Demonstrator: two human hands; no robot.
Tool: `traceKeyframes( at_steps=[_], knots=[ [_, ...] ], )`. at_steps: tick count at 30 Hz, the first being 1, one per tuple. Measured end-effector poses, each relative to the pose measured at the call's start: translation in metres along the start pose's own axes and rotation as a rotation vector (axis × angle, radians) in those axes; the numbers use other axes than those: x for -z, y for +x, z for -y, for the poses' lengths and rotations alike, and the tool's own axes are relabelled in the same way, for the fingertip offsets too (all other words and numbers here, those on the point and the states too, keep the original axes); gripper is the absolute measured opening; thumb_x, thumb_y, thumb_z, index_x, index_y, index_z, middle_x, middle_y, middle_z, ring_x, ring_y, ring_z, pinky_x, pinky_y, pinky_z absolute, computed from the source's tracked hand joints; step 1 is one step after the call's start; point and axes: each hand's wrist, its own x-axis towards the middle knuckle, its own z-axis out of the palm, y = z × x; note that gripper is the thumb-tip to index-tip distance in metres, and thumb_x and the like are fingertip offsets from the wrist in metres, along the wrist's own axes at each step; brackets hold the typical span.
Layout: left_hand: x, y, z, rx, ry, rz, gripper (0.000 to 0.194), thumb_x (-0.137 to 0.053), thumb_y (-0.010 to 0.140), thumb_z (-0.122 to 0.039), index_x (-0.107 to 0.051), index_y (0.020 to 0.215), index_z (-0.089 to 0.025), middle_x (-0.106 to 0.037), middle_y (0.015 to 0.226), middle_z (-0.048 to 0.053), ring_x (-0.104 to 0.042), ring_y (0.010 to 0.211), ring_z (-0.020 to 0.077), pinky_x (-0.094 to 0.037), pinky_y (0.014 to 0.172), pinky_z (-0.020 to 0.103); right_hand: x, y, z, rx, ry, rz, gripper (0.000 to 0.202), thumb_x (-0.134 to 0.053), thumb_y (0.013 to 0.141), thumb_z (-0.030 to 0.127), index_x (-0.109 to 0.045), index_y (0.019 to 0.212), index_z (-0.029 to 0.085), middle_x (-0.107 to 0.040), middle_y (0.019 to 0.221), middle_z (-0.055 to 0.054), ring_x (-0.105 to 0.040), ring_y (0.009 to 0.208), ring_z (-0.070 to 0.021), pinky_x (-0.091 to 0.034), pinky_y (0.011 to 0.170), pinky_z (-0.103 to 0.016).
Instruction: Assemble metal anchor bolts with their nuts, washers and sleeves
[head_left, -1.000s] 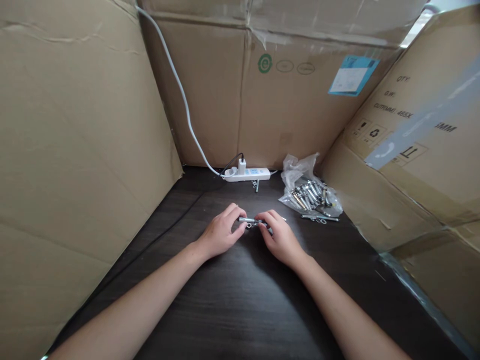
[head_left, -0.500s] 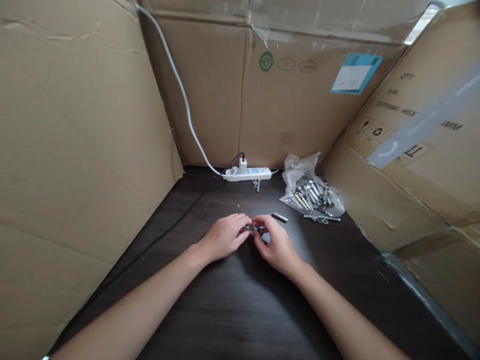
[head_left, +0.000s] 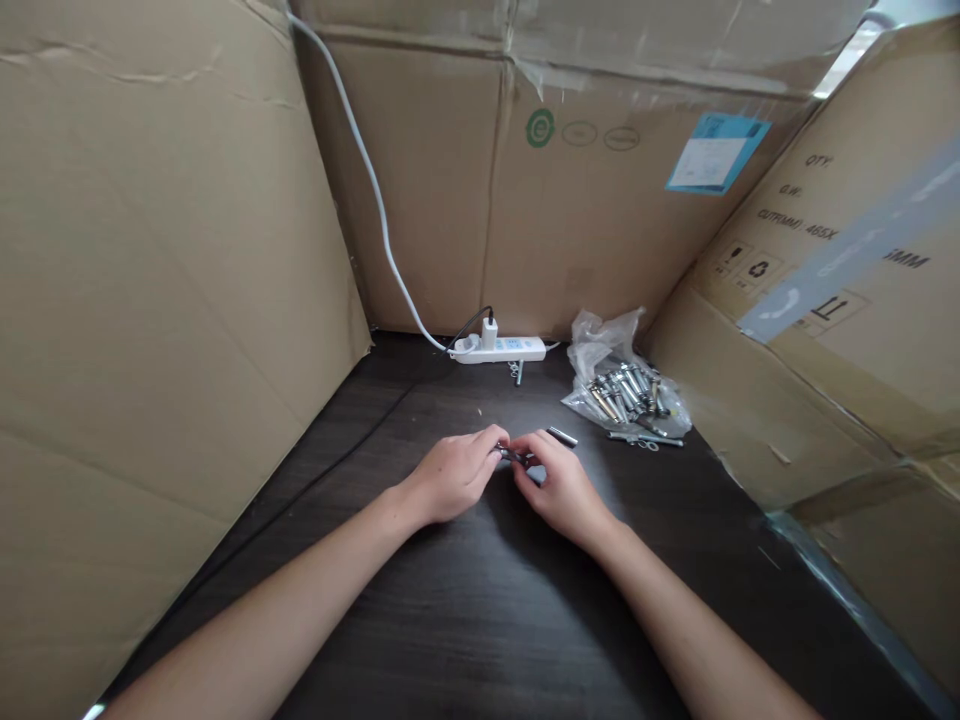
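Observation:
My left hand [head_left: 459,474] and my right hand [head_left: 559,483] meet over the middle of the dark table [head_left: 450,610]. Between their fingertips is a small metal bolt [head_left: 510,455], gripped from both sides; its details are mostly covered by fingers. Just beyond my right hand lies a metal sleeve [head_left: 562,437]. To the right, a clear plastic bag [head_left: 589,345] holds several metal bolts [head_left: 626,392]. In front of the bag are a loose rod [head_left: 664,439] and small rings [head_left: 647,446].
A white power strip [head_left: 517,349] with a plugged-in charger [head_left: 490,333] sits at the back, small metal parts [head_left: 519,373] before it. A black cable [head_left: 330,468] crosses the table's left side. Cardboard walls [head_left: 405,180] enclose the back and sides.
My left fingers have drawn in closer around the bolt's left end, and more of the metal shows between the hands. The whole view has shifted slightly.

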Motion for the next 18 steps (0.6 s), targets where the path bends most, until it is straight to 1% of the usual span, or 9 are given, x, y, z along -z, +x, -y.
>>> traceKeyframes(
  at_steps=[4, 7, 11, 13, 15, 18],
  knots=[
    [-0.005, -0.001, -0.002, -0.002, 0.046, 0.022, 0.019, -0.034, 0.094, -0.025, -0.044, 0.111, -0.022, -0.065, 0.099, 0.003, -0.064, 0.091, 0.0202, -0.047, 0.076, 0.030, 0.002, -0.001, 0.004, 0.022, -0.086, 0.052, 0.024, -0.049, 0.078, 0.010, -0.058, 0.098, 0.020, -0.057, 0.087, -0.004, -0.056, 0.076, -0.0161, -0.047, 0.070, -0.028],
    [-0.008, -0.001, -0.004, -0.018, 0.069, 0.021, 0.019, -0.036, 0.094, -0.027, -0.043, 0.111, -0.023, -0.065, 0.099, 0.004, -0.064, 0.091, 0.0204, -0.047, 0.076, 0.030, 0.001, -0.003, 0.007, 0.026, -0.101, 0.068, 0.026, -0.049, 0.076, 0.009, -0.057, 0.099, 0.020, -0.058, 0.086, -0.005, -0.055, 0.076, -0.0165, -0.045, 0.068, -0.026],
    [-0.006, 0.001, -0.003, 0.016, 0.067, 0.016, 0.020, -0.039, 0.093, -0.031, -0.042, 0.111, -0.023, -0.065, 0.093, 0.002, -0.064, 0.084, 0.0192, -0.046, 0.073, 0.029, 0.003, -0.001, 0.001, -0.028, -0.111, 0.073, 0.016, -0.048, 0.077, 0.011, -0.057, 0.087, 0.019, -0.059, 0.079, -0.003, -0.054, 0.069, -0.0154, -0.041, 0.063, -0.025],
    [-0.005, 0.002, 0.000, 0.022, 0.071, -0.010, 0.020, -0.041, 0.092, -0.029, -0.043, 0.111, -0.022, -0.063, 0.093, 0.002, -0.061, 0.085, 0.0188, -0.046, 0.076, 0.030, 0.006, 0.002, -0.006, -0.081, -0.126, 0.057, 0.012, -0.047, 0.077, 0.011, -0.056, 0.080, 0.019, -0.060, 0.075, -0.002, -0.053, 0.067, -0.0153, -0.040, 0.063, -0.026],
    [-0.004, 0.003, 0.005, 0.006, 0.111, -0.036, 0.019, -0.043, 0.090, -0.023, -0.046, 0.108, -0.021, -0.060, 0.098, 0.004, -0.057, 0.092, 0.0195, -0.045, 0.082, 0.032, 0.009, 0.004, -0.014, -0.138, -0.137, 0.042, 0.012, -0.045, 0.077, 0.011, -0.055, 0.075, 0.019, -0.060, 0.072, -0.001, -0.053, 0.067, -0.0159, -0.039, 0.064, -0.026],
    [-0.006, 0.004, 0.011, -0.002, 0.177, -0.024, 0.024, -0.045, 0.086, -0.018, -0.050, 0.109, -0.022, -0.056, 0.105, 0.005, -0.052, 0.098, 0.0207, -0.043, 0.089, 0.036, 0.012, 0.007, -0.022, -0.192, -0.148, 0.038, 0.015, -0.042, 0.079, 0.012, -0.051, 0.070, 0.020, -0.058, 0.069, -0.001, -0.052, 0.067, -0.0160, -0.038, 0.063, -0.026]
  ],
)
